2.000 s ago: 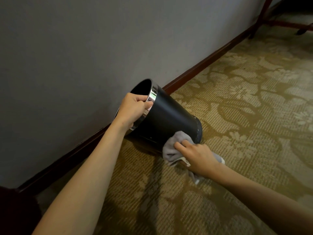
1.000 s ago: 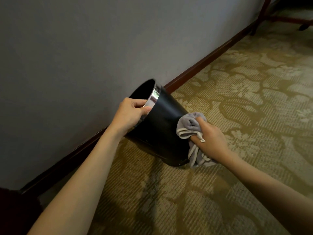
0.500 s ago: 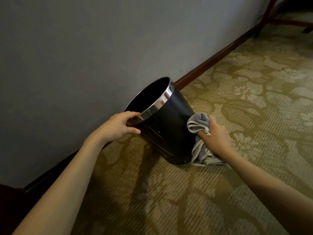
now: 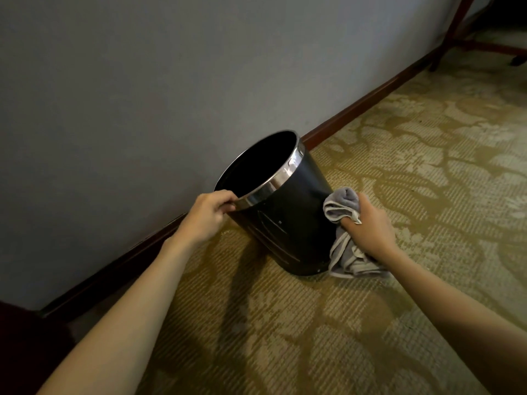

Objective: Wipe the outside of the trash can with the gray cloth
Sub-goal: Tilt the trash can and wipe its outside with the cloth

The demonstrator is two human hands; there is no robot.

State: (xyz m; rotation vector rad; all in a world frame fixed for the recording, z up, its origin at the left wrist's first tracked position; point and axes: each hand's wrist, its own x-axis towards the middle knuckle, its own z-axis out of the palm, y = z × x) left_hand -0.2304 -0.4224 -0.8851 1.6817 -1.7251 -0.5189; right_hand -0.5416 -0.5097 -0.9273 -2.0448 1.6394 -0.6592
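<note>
I see the black trash can [image 4: 288,220] just above frame centre, standing on the patterned carpet [image 4: 313,323] close to the gray wall [image 4: 142,81], tilted a little so its open mouth faces about 11 o'clock. Silver band [image 4: 273,181] runs around the mouth. My left hand [image 4: 204,216] comes in from 7 o'clock and grips the near edge of the rim: fingers curled over the band, thumb on the outside, a clenched grasp on the can. My right hand [image 4: 368,226] comes in from 4 o'clock and sits at the can's 3 o'clock side. It's fisted around the gray cloth [image 4: 342,203], fingers wrapped tight, no slack in the grip. A folded wad of cloth sticks out above the fist and presses against the black sidewall; the rest hangs below the hand and bunches on the carpet beside the can's base. I can't tell if the knuckles themselves touch the can, only the cloth clearly does. Dark wood baseboard [image 4: 356,109] runs along the wall from 8 o'clock to 1 o'clock behind the can. Wooden furniture legs [image 4: 453,29] sit far off at 1 o'clock.
</note>
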